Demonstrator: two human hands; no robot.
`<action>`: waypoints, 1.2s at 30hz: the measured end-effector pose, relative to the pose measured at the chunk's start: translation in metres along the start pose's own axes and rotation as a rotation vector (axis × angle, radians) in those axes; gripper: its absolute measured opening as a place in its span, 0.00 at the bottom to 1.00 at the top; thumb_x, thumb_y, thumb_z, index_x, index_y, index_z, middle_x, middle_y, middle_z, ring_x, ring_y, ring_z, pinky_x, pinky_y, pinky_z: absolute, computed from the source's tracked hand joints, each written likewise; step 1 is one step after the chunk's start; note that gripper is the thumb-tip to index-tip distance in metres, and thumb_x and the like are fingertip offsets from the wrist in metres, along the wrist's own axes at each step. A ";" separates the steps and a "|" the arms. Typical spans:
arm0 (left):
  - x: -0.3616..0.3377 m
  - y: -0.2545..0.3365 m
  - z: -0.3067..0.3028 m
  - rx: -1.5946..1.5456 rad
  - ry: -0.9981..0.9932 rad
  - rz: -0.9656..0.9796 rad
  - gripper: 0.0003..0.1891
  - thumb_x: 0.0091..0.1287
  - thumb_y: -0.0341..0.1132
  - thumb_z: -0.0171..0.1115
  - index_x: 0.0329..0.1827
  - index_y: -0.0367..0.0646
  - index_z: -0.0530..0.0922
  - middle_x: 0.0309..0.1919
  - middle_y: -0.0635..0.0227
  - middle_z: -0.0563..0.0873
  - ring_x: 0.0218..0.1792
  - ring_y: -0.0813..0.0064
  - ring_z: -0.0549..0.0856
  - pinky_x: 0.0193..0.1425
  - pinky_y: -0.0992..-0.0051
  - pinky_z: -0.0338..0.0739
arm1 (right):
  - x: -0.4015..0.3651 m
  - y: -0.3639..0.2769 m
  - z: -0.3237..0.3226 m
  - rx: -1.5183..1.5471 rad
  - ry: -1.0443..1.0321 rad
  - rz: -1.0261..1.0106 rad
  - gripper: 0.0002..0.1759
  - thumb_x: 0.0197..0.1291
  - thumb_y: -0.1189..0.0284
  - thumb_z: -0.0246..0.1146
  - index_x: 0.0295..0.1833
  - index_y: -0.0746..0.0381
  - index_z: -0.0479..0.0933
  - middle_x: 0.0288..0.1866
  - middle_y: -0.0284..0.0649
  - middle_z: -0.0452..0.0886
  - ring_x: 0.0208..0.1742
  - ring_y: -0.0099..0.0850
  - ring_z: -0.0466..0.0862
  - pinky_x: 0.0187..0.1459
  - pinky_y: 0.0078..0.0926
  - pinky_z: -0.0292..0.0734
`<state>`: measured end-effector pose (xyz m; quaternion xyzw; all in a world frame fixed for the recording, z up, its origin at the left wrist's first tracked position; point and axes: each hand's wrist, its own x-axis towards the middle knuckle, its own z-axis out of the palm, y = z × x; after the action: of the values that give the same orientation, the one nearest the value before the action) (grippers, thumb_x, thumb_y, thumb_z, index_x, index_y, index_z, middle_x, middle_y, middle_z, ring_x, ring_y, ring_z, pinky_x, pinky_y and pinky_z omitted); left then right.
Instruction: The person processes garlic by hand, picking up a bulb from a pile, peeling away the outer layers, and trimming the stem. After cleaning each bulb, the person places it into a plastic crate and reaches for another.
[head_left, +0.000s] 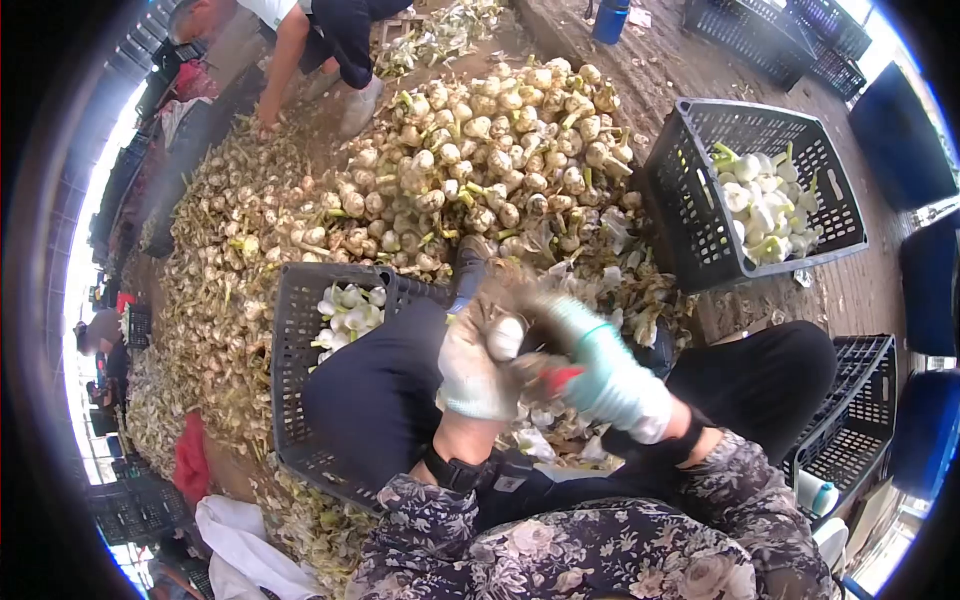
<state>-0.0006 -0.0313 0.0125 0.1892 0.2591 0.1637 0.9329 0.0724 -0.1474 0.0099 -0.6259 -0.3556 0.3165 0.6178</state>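
In front of my body, my left hand (472, 375) in a whitish work glove is closed around a garlic bulb (505, 338) whose smooth white side faces up. Close by on the right, my right hand (612, 375), in a white and teal glove, grips a red-handled tool (560, 378); motion blurs its working end, which lies right beside the bulb. Between and beyond my legs lie loose garlic skins (590, 275). Past my feet spreads a large heap of untrimmed garlic (500, 140) with roots and stems.
A black crate (290, 400) with cleaned white bulbs stands against my left leg. Another black crate (690, 235) with white bulbs stands at the upper right. Stacked crates (850, 450) are behind my right knee. At the top left a person (300, 50) bends over the heap.
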 end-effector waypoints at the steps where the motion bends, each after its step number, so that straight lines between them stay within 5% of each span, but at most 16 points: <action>1: 0.003 -0.002 -0.001 0.033 0.051 0.044 0.17 0.65 0.36 0.44 0.49 0.36 0.76 0.40 0.62 0.82 0.34 0.71 0.82 0.36 0.75 0.79 | 0.004 0.005 0.004 -0.234 -0.015 -0.044 0.30 0.51 0.76 0.65 0.62 0.63 0.66 0.51 0.47 0.76 0.53 0.35 0.75 0.53 0.29 0.70; 2: 0.006 -0.005 -0.002 0.064 0.103 0.086 0.17 0.67 0.39 0.43 0.48 0.38 0.75 0.39 0.64 0.81 0.35 0.70 0.81 0.38 0.74 0.78 | 0.010 0.011 0.004 -0.127 0.024 -0.047 0.25 0.53 0.76 0.63 0.58 0.63 0.69 0.43 0.43 0.79 0.46 0.30 0.78 0.47 0.27 0.73; 4: 0.004 -0.005 0.007 0.040 0.135 0.138 0.16 0.68 0.41 0.44 0.46 0.39 0.74 0.38 0.64 0.80 0.38 0.68 0.80 0.43 0.70 0.75 | 0.032 0.014 -0.010 0.291 0.267 0.306 0.17 0.57 0.75 0.60 0.53 0.64 0.72 0.35 0.36 0.80 0.36 0.24 0.79 0.38 0.22 0.74; 5: 0.002 -0.005 0.008 0.017 0.179 0.194 0.16 0.69 0.44 0.46 0.45 0.40 0.73 0.36 0.64 0.79 0.40 0.66 0.78 0.48 0.67 0.72 | 0.050 0.030 -0.020 0.587 0.419 0.208 0.15 0.58 0.78 0.57 0.52 0.67 0.73 0.36 0.32 0.80 0.29 0.18 0.76 0.32 0.16 0.71; 6: 0.005 -0.008 0.000 0.006 0.183 0.196 0.16 0.69 0.44 0.46 0.45 0.40 0.73 0.36 0.64 0.79 0.40 0.66 0.78 0.48 0.67 0.72 | 0.061 0.023 -0.023 0.503 0.525 0.115 0.14 0.58 0.79 0.57 0.51 0.67 0.74 0.36 0.32 0.80 0.31 0.19 0.77 0.32 0.16 0.72; 10: 0.018 -0.018 -0.032 0.153 0.305 0.273 0.17 0.67 0.45 0.49 0.48 0.40 0.73 0.42 0.65 0.77 0.39 0.69 0.76 0.45 0.70 0.70 | 0.097 -0.004 -0.026 0.322 0.106 0.129 0.14 0.57 0.82 0.51 0.49 0.66 0.75 0.36 0.32 0.80 0.35 0.21 0.80 0.36 0.17 0.74; 12: 0.009 -0.011 -0.021 0.230 0.269 0.216 0.19 0.66 0.45 0.50 0.51 0.38 0.72 0.44 0.66 0.77 0.40 0.69 0.76 0.47 0.71 0.69 | 0.119 0.012 -0.051 0.071 0.158 0.025 0.15 0.58 0.84 0.49 0.49 0.66 0.75 0.33 0.33 0.79 0.30 0.20 0.76 0.30 0.17 0.70; 14: 0.007 -0.014 -0.033 0.236 0.215 0.291 0.23 0.63 0.41 0.53 0.55 0.34 0.70 0.44 0.64 0.76 0.43 0.70 0.75 0.49 0.69 0.67 | 0.140 0.054 -0.087 0.227 0.387 0.118 0.16 0.57 0.83 0.49 0.49 0.65 0.77 0.32 0.33 0.80 0.30 0.22 0.76 0.31 0.18 0.71; 18: -0.006 -0.009 -0.011 0.480 0.138 0.218 0.21 0.59 0.38 0.57 0.49 0.29 0.73 0.45 0.59 0.76 0.40 0.70 0.76 0.47 0.72 0.69 | 0.144 0.192 -0.157 -0.355 0.507 0.423 0.16 0.54 0.76 0.56 0.50 0.63 0.77 0.29 0.38 0.82 0.30 0.27 0.78 0.33 0.21 0.70; 20: -0.011 -0.003 -0.014 0.754 -0.004 0.060 0.19 0.60 0.36 0.57 0.49 0.29 0.74 0.46 0.56 0.76 0.42 0.67 0.78 0.46 0.70 0.72 | 0.148 0.222 -0.153 -0.408 0.491 0.540 0.17 0.52 0.75 0.56 0.49 0.62 0.78 0.27 0.41 0.82 0.29 0.28 0.78 0.33 0.24 0.70; 23: -0.008 0.015 0.001 1.169 -0.175 0.161 0.21 0.61 0.36 0.57 0.53 0.30 0.73 0.49 0.51 0.76 0.49 0.63 0.77 0.54 0.67 0.71 | 0.178 0.176 -0.121 -0.631 0.571 0.426 0.16 0.50 0.77 0.56 0.47 0.61 0.78 0.31 0.48 0.82 0.35 0.36 0.82 0.38 0.28 0.73; 25: -0.004 0.016 -0.005 1.175 -0.175 0.246 0.22 0.57 0.31 0.60 0.55 0.32 0.72 0.50 0.50 0.75 0.49 0.60 0.78 0.53 0.69 0.72 | 0.211 0.200 -0.126 -0.730 0.596 0.283 0.16 0.49 0.76 0.57 0.46 0.63 0.78 0.37 0.52 0.81 0.42 0.44 0.82 0.44 0.31 0.73; 27: 0.000 0.021 -0.003 1.164 -0.129 0.253 0.21 0.57 0.31 0.60 0.55 0.32 0.72 0.50 0.51 0.75 0.49 0.61 0.78 0.53 0.70 0.73 | 0.248 0.221 -0.126 -0.867 0.534 0.382 0.18 0.48 0.74 0.58 0.48 0.61 0.77 0.43 0.52 0.79 0.47 0.48 0.79 0.48 0.35 0.73; 29: 0.007 0.024 -0.006 1.235 -0.122 0.387 0.24 0.62 0.46 0.58 0.52 0.33 0.74 0.50 0.50 0.77 0.50 0.54 0.77 0.54 0.67 0.70 | 0.272 0.230 -0.120 -0.981 0.478 0.420 0.19 0.48 0.73 0.60 0.49 0.60 0.75 0.49 0.52 0.76 0.51 0.48 0.77 0.51 0.37 0.72; 36: 0.012 0.031 -0.006 1.217 -0.069 0.355 0.18 0.61 0.36 0.57 0.50 0.32 0.75 0.48 0.48 0.77 0.48 0.52 0.78 0.53 0.65 0.71 | 0.280 0.226 -0.106 -1.258 0.202 0.279 0.14 0.50 0.76 0.59 0.44 0.58 0.78 0.46 0.50 0.77 0.47 0.46 0.79 0.47 0.35 0.74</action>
<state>-0.0009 0.0017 0.0160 0.7308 0.2402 0.1334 0.6249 0.3264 0.0320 -0.2000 -0.9350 -0.3285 0.0649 0.1169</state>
